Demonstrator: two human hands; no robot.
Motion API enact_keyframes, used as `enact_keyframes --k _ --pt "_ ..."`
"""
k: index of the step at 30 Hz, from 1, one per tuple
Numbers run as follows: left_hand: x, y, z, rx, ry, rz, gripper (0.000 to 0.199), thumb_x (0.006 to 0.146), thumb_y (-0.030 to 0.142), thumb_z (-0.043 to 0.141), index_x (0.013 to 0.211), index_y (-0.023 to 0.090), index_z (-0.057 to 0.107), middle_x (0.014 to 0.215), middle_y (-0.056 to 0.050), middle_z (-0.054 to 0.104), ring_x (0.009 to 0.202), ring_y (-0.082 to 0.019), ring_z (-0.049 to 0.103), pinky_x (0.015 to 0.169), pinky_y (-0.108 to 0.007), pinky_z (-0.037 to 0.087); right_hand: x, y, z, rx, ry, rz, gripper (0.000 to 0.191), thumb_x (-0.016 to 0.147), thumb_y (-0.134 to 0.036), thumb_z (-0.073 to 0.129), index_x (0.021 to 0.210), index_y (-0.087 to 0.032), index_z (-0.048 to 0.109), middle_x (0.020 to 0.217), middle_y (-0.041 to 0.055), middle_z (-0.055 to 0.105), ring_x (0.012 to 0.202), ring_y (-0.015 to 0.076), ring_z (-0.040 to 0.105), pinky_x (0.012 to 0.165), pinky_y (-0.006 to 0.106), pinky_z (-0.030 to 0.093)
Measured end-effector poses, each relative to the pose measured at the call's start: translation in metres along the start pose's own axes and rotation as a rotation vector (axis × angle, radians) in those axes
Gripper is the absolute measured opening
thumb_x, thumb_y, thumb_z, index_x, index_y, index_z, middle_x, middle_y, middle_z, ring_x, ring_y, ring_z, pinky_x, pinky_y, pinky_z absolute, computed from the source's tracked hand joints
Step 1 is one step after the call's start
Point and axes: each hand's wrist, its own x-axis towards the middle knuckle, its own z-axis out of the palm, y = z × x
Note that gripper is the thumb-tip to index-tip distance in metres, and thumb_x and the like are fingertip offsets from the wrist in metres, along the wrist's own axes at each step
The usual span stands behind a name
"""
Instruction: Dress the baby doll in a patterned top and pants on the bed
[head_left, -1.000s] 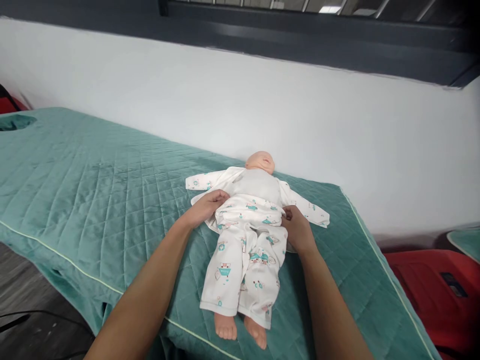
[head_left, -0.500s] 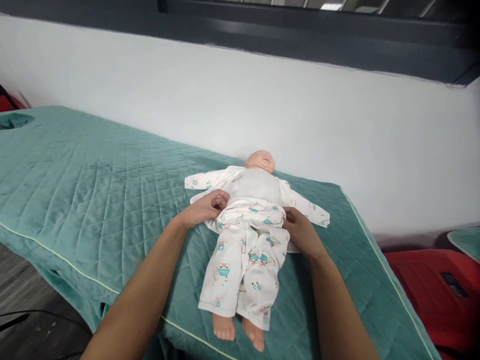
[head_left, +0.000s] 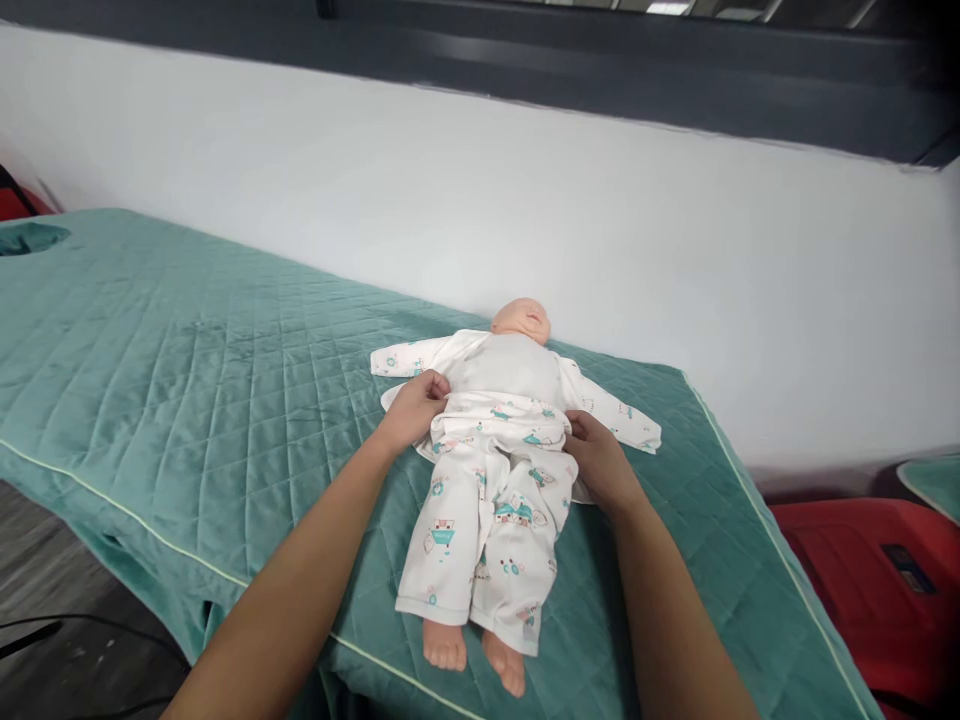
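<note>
A baby doll [head_left: 520, 318] lies on its back with its head toward the wall and its bare feet toward me. It wears white printed pants [head_left: 442, 540] with teal and pink pictures. A matching long-sleeved top [head_left: 619, 418] lies spread out at its sides, leaving the pale grey-white chest [head_left: 506, 365] uncovered. My left hand [head_left: 417, 408] pinches the waistband at the doll's hip on the left, fingers bent. On the other hip, my right hand [head_left: 600, 458] is closed on the waistband too; its fingertips are partly hidden by the fabric.
Under the doll is a bed with a green quilted cover [head_left: 225, 400], edged in light piping. A white wall [head_left: 420, 200] runs along the far side, below a dark ledge [head_left: 525, 70]. At the right stands a red chair [head_left: 862, 580]. Cables [head_left: 90, 625] lie on the floor at left.
My left hand has moved slightly up toward the doll's chest, and the waistband on that side has risen with it. My right hand stays almost in place.
</note>
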Motion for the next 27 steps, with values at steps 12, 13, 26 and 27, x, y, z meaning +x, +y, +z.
enact_keyframes --k 12,13,26,27 --pt "0.036 0.024 -0.010 0.396 -0.303 -0.124 0.009 0.050 0.010 0.055 0.050 0.018 0.058 0.054 -0.002 0.059 0.061 -0.019 0.052 0.058 -0.029 0.034 0.020 -0.029 -0.010 -0.229 -0.237 0.082 0.011 0.057 -0.016 0.065 0.066 -0.021 0.062 0.059 0.0021 0.067 0.056 0.0195 0.058 0.051 0.029 0.043" --pt "0.038 0.027 -0.011 0.405 -0.340 -0.132 0.009 0.050 0.011 0.056 0.052 0.018 0.060 0.057 -0.002 0.061 0.061 -0.019 0.053 0.057 -0.028 0.034 0.021 -0.032 -0.011 -0.242 -0.237 0.078 0.011 0.057 -0.016 0.066 0.066 -0.020 0.064 0.059 0.0025 0.067 0.057 0.0200 0.059 0.052 0.030 0.044" --pt "0.020 0.024 -0.003 -0.226 -0.543 -0.274 0.016 0.060 0.014 0.066 0.077 0.014 0.066 0.080 -0.002 0.070 0.079 -0.017 0.063 0.072 -0.025 0.050 0.002 -0.028 -0.014 0.180 -0.384 0.128 0.046 0.074 -0.022 0.071 0.120 -0.025 0.067 0.111 0.0043 0.075 0.091 0.0260 0.070 0.074 0.034 0.055" --pt "0.020 0.022 -0.001 -0.267 -0.514 -0.286 0.018 0.060 0.013 0.066 0.078 0.014 0.067 0.080 -0.002 0.071 0.077 -0.017 0.063 0.071 -0.025 0.050 0.002 -0.027 -0.014 0.212 -0.381 0.129 0.047 0.074 -0.021 0.072 0.121 -0.025 0.067 0.112 0.0048 0.074 0.092 0.0263 0.070 0.074 0.035 0.055"
